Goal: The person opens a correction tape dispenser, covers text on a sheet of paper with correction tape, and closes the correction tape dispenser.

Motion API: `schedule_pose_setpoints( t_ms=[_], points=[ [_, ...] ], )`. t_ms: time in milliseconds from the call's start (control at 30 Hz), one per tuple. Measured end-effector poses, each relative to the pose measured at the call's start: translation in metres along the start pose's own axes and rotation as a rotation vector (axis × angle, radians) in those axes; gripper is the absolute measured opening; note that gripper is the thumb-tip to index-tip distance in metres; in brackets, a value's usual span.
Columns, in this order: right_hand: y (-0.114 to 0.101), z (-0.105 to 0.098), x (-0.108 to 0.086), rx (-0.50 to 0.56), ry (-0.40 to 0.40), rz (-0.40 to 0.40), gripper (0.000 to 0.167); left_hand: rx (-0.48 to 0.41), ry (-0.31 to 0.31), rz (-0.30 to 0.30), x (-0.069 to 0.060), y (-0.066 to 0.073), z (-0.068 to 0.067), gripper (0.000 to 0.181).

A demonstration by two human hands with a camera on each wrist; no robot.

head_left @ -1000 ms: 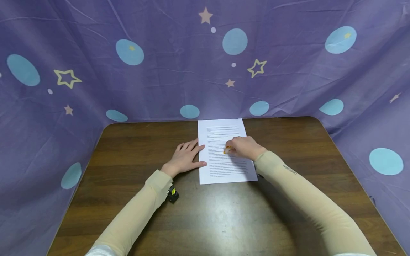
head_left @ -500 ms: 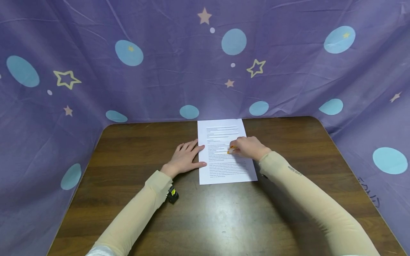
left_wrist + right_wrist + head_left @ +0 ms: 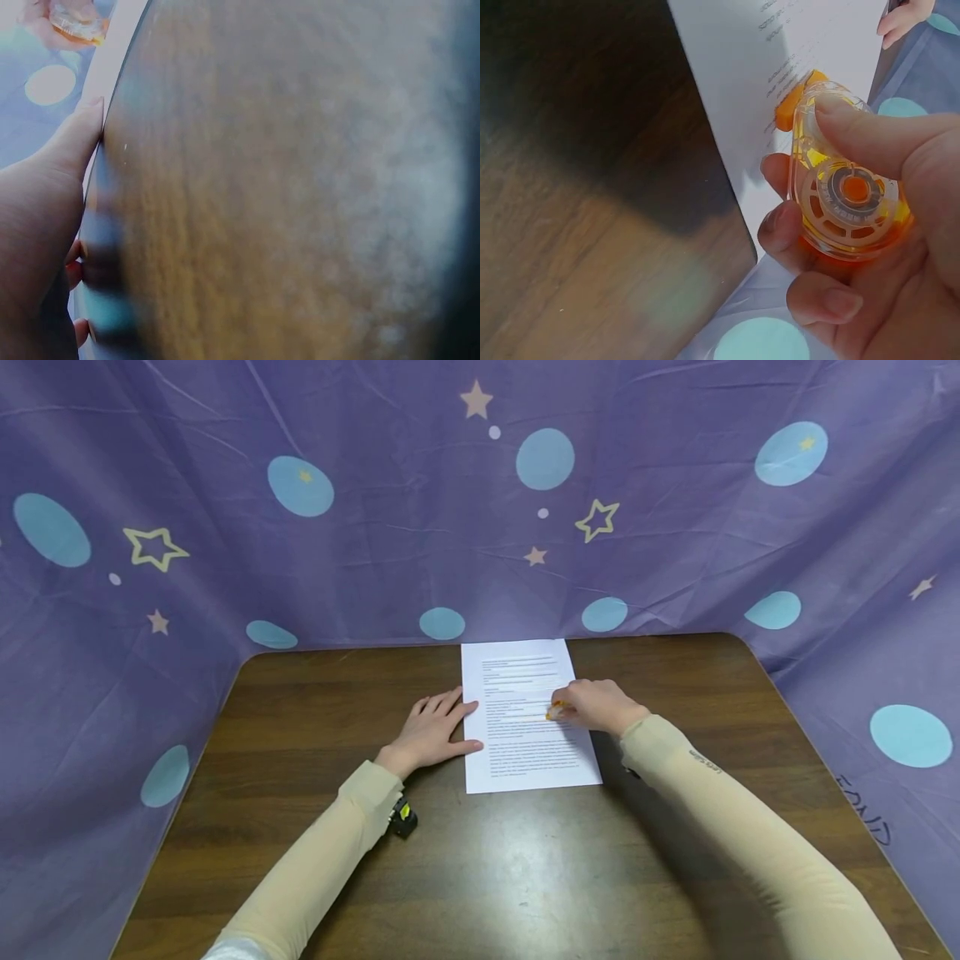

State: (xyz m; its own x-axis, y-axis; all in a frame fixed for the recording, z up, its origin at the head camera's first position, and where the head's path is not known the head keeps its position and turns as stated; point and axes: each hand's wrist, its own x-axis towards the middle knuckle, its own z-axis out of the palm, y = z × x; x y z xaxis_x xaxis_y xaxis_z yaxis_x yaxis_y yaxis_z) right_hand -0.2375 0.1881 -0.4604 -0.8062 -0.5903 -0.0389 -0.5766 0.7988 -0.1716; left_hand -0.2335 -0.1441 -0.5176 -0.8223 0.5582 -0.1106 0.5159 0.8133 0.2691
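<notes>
At the far side of the table (image 3: 330,702), your left hand (image 3: 429,733) lies spread across the left edge of the paper (image 3: 521,727), presumably to steady it; your right hand (image 3: 597,704) pinches the correction tape (image 3: 847,199) between thumb and curled fingers over the printed right half, likely for control.

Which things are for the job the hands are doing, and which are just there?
For the job:
correction tape dispenser, held in the right hand
printed sheet, touched by the left hand

Just there:
wooden table underneath
purple patterned curtain
</notes>
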Motion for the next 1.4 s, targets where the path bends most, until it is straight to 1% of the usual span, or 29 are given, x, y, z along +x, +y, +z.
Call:
schedule_pose_setpoints(
  t_ms=[367, 600, 867, 1233, 1400],
  points=[
    [0.011, -0.001, -0.009, 0.016, -0.015, 0.039, 0.010, 0.001, -0.004, -0.002, 0.001, 0.000, 0.000, 0.087],
    [0.016, -0.002, -0.013, 0.008, -0.044, 0.078, 0.010, -0.008, 0.002, 0.003, 0.000, 0.001, 0.000, 0.086],
    [0.022, -0.003, -0.017, -0.003, -0.021, 0.089, 0.011, 0.007, 0.005, 0.009, 0.000, 0.003, -0.005, 0.084],
    [0.025, -0.002, -0.021, 0.008, -0.022, 0.103, 0.012, -0.017, -0.008, -0.005, 0.001, 0.001, 0.000, 0.086],
    [0.024, -0.002, -0.022, -0.002, -0.010, 0.104, 0.013, -0.026, -0.029, 0.003, -0.002, 0.001, -0.006, 0.085]
  ],
)
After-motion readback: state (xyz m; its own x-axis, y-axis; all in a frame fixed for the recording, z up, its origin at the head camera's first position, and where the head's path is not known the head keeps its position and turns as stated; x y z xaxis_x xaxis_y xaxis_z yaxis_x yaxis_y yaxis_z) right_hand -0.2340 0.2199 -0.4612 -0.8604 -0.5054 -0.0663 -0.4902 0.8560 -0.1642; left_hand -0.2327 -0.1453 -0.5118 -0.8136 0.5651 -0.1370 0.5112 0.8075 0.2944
